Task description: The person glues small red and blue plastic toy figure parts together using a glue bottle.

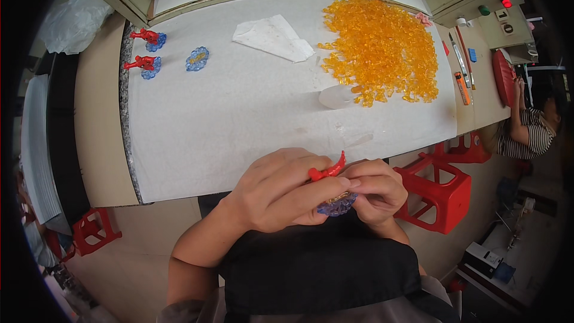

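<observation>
Just past the table's near edge, my left hand is closed around a small red figurine whose curved end sticks up between the fingers. Below it shows a clear blue flower-shaped base with a bit of yellow on top. The fingertips of my right hand pinch at the base's upper edge, partly hiding where the pieces meet. At the table's far left stand two red figurines on blue bases. A separate blue flower base with a yellow middle lies to their right.
A large heap of amber plastic pieces covers the back right. Near it are a small whitish bottle and a folded white paper. An orange cutter lies right. Red stools stand beside the table; another person sits beyond.
</observation>
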### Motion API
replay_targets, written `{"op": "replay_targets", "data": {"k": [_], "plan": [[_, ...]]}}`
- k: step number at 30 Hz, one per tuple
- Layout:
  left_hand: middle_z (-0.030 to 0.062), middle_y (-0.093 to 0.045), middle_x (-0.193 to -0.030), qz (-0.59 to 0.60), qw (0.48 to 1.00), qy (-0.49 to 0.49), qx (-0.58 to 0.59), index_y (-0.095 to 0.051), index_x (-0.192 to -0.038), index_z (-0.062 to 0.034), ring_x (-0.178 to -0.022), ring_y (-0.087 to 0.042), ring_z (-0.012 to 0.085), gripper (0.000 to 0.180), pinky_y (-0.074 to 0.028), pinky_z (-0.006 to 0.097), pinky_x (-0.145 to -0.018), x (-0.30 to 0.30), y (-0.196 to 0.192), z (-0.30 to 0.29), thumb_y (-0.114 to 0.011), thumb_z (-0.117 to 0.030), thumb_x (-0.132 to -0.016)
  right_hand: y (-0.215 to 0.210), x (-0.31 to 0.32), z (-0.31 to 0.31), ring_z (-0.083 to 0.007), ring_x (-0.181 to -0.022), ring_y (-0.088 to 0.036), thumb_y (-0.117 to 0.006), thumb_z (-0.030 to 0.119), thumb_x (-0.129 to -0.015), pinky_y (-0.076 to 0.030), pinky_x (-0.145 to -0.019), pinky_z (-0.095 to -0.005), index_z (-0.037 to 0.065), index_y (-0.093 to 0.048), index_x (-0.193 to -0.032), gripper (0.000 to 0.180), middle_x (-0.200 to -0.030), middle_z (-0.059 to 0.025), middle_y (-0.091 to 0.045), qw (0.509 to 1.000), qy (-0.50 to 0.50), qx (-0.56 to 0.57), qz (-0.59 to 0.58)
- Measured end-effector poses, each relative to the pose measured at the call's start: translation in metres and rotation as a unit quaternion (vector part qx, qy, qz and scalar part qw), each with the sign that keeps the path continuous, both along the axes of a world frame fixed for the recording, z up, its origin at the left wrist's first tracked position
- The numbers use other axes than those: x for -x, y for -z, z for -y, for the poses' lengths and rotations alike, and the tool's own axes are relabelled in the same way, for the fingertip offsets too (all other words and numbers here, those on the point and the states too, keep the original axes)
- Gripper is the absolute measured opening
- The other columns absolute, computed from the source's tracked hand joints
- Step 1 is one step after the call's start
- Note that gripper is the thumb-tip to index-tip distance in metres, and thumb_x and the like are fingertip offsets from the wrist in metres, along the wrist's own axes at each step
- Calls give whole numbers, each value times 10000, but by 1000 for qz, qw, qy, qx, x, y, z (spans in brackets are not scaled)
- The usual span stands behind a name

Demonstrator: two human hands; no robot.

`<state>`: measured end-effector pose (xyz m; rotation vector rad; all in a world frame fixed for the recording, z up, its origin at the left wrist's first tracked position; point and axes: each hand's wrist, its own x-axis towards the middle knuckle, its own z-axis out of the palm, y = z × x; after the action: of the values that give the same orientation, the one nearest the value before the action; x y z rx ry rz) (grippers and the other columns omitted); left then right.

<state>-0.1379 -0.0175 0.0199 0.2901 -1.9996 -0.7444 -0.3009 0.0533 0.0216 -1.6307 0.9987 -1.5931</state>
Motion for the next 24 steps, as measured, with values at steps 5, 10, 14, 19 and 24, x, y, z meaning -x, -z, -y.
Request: {"op": "replay_targets", "data": {"k": [5,10,14,19,24], "plan": [[115,-569,-787,-2,999,35,35,-572,-891,-62,-670,-573,224,330,-481,307,-564,1,-6,6,-605,-333,-707,-10,1,2,-219,-707,-603,-613,-94,-615,-489,-595,-255,-21,-590,-839,237,-814,-146,-587,998,6,29,-64],[113,-558,-758,-4,998,40,45,-570,-895,-56,-656,-569,231,357,-479,310,-555,1,-4,9,-589,-360,-710,-9,-1,1,-220,-692,-603,-614,-90,-602,-487,-589,-258,-10,-586,-826,240,-802,-134,-591,996,11,28,-82],[111,-559,-751,6,997,39,60,-568,-906,-54,-661,-572,236,375,-480,305,-562,0,-5,11,-586,-370,-707,-9,-2,0,-215,-684,-600,-614,-92,-592,-485,-583,-258,-3,-584,-821,247,-797,-131,-591,997,6,19,-75],[115,-538,-811,5,998,59,-25,-558,-949,-38,-677,-565,242,422,-484,311,-593,0,-4,9,-668,-122,-550,-14,0,-1,-198,-714,-589,-620,-86,-598,-477,-601,-251,-4,-589,-834,252,-810,-131,-587,997,-3,-39,-61],[114,-555,-791,20,998,38,-56,-554,-957,-40,-697,-576,251,444,-490,325,-618,1,-1,11,-671,-127,-538,-21,2,2,-196,-762,-581,-619,-83,-628,-471,-661,-252,-16,-585,-863,247,-840,-132,-576,989,-7,-118,-93]]}}
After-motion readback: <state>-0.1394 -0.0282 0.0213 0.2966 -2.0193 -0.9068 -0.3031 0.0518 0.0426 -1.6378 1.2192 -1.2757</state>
